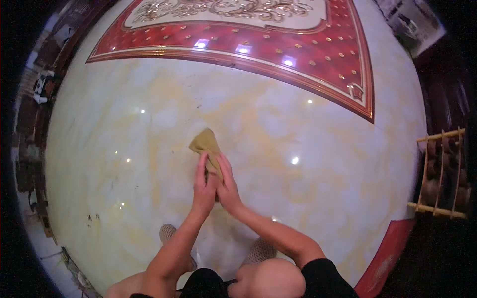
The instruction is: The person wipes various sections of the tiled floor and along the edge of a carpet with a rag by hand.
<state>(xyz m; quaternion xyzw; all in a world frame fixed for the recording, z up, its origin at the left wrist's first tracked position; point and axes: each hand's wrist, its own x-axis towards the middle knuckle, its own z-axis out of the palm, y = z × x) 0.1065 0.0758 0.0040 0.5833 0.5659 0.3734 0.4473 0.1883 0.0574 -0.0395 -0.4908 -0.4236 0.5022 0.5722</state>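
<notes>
A tan cloth [204, 140] is between my two hands, its folded upper end fanning out beyond my fingertips. My left hand [200, 185] presses against the cloth from the left, with its fingers pointing forward. From the right, my right hand [226, 183] closes on the same cloth, and the two palms nearly meet. The lower part of the cloth is hidden between the hands. Below them is the glossy white and yellow marbled floor [164, 129]; whether the cloth touches it I cannot tell.
A red and gold patterned panel [268, 49] lies in the floor ahead. A rack with wooden rails [439, 209] stands at the right, near a red mat [390, 253]. Dark furniture [32, 129] lines the left. My shoes [168, 232] are close below my hands. Small dark specks [90, 217] dot the floor.
</notes>
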